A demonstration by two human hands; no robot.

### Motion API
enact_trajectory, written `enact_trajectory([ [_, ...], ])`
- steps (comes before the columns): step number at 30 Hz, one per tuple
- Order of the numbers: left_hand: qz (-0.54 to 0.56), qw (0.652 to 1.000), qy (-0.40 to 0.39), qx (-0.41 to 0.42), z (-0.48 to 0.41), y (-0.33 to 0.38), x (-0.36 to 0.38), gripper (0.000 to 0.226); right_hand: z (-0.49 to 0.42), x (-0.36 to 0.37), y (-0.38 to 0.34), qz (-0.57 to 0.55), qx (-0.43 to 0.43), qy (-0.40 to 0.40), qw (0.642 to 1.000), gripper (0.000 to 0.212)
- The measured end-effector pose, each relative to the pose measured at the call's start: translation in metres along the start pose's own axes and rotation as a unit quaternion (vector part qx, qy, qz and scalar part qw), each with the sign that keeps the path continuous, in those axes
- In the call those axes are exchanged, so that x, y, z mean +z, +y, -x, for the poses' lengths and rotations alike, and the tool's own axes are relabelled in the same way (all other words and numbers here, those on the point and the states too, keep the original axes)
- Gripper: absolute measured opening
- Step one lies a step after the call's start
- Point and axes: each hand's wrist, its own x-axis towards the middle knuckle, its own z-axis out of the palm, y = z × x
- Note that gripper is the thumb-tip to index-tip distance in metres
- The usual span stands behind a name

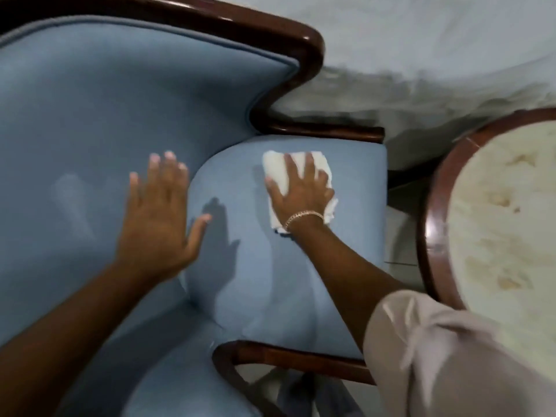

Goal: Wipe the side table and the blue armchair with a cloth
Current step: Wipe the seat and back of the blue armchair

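While the right hand (301, 188) lies flat, fingers straight and spread, it presses the white cloth (275, 167) onto the seat cushion (270, 281) of the blue armchair (90, 115), close to the dark wooden arm rail (331, 132). A bracelet (304, 216) sits on that wrist. The left hand (156, 218) is spread open at the backrest, holding nothing; contact cannot be confirmed. The round side table (433, 206), with its pale mottled top, stands just beside the chair.

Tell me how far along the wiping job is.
Done: unclear; the side table shows no sign either way. In hand: right hand presses the cloth flat on the seat cushion of the blue armchair, left hand open by the backrest. Left: likely the chair's other surfaces.
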Motion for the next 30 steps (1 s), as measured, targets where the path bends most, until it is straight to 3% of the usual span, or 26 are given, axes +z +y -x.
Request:
enact_trajectory([
  [3, -0.032, 0.997, 0.072, -0.021, -0.051, -0.036, -0.018, 0.083, 0.032, 0.028, -0.015, 0.117, -0.178, -0.034, 0.977, 0.066],
  [5, -0.026, 0.992, 0.115, -0.04, -0.084, -0.038, -0.035, 0.083, 0.078, 0.029, 0.016, 0.138, -0.262, -0.042, 0.954, 0.064],
  [6, -0.025, 0.992, 0.122, -0.036, -0.098, -0.037, -0.042, 0.084, 0.099, 0.022, 0.037, 0.138, -0.247, -0.053, 0.958, 0.063],
  [9, -0.035, 0.991, 0.126, 0.013, -0.131, -0.034, -0.049, 0.084, 0.089, 0.003, 0.074, 0.134, -0.065, 0.008, 0.989, 0.068],
  [11, -0.044, 0.989, 0.134, 0.035, -0.149, -0.037, -0.042, 0.083, 0.043, 0.008, 0.052, 0.097, 0.071, 0.038, 0.992, 0.069],
  [12, -0.049, 0.988, 0.139, 0.036, -0.157, -0.04, -0.037, 0.083, 0.028, 0.014, 0.033, 0.083, 0.099, 0.033, 0.991, 0.07],
  [13, -0.054, 0.988, 0.145, 0.032, -0.163, -0.044, -0.032, 0.083, 0.022, 0.02, 0.015, 0.085, 0.074, 0.026, 0.993, 0.071],
  [15, -0.06, 0.987, 0.145, 0.028, -0.171, -0.052, -0.028, 0.084, 0.043, 0.037, 0.001, 0.111, -0.095, 0.024, 0.989, 0.071],
  [17, -0.068, 0.988, 0.137, 0.029, -0.175, -0.058, -0.032, 0.086, 0.095, 0.036, 0.024, 0.137, -0.242, 0.007, 0.961, 0.067],
  [19, -0.071, 0.988, 0.133, 0.031, -0.175, -0.062, -0.037, 0.086, 0.128, 0.017, 0.057, 0.159, -0.217, -0.001, 0.963, 0.061],
  [21, -0.073, 0.987, 0.142, 0.035, -0.176, -0.063, -0.036, 0.087, 0.116, 0.006, 0.073, 0.139, -0.051, 0.04, 0.988, 0.063],
  [23, -0.07, 0.986, 0.146, 0.037, -0.179, -0.061, -0.032, 0.087, 0.084, 0.005, 0.05, 0.077, 0.145, 0.05, 0.985, 0.062],
  [24, -0.066, 0.986, 0.151, 0.033, -0.18, -0.059, -0.029, 0.087, 0.072, 0.011, 0.029, 0.064, 0.172, 0.053, 0.982, 0.062],
  [25, -0.064, 0.985, 0.156, 0.024, -0.179, -0.057, -0.027, 0.087, 0.068, 0.019, 0.013, 0.048, 0.131, 0.052, 0.989, 0.061],
  [27, -0.064, 0.985, 0.157, 0.013, -0.178, -0.055, -0.026, 0.087, 0.08, 0.039, -0.032, 0.067, -0.066, 0.037, 0.995, 0.063],
  [28, -0.064, 0.986, 0.15, 0.016, -0.177, -0.056, -0.028, 0.087, 0.096, 0.044, -0.04, 0.073, -0.117, 0.025, 0.99, 0.072],
  [29, -0.065, 0.988, 0.14, 0.023, -0.176, -0.057, -0.032, 0.086, 0.106, 0.05, -0.043, -0.021, -0.096, -0.003, 0.995, 0.05],
  [30, -0.066, 0.989, 0.129, 0.032, -0.176, -0.06, -0.036, 0.085, 0.116, 0.043, -0.036, -0.069, -0.089, -0.014, 0.994, 0.083],
])
